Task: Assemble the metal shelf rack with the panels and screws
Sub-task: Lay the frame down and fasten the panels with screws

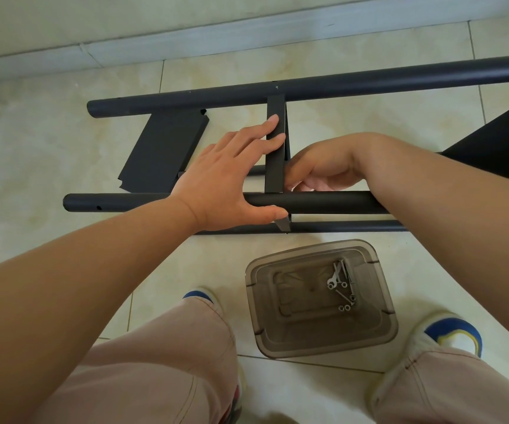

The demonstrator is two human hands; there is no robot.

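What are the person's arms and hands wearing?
Nothing at all. The left hand and right hand have no gloves, rings or watch showing, and both forearms are bare with no sleeves in view.

Both arms were bare to beyond the frame's edge, with no sleeves, watch or rings on the left hand or the right hand. The person wore loose beige trousers and white sneakers (blue and yellow patches at the toes).
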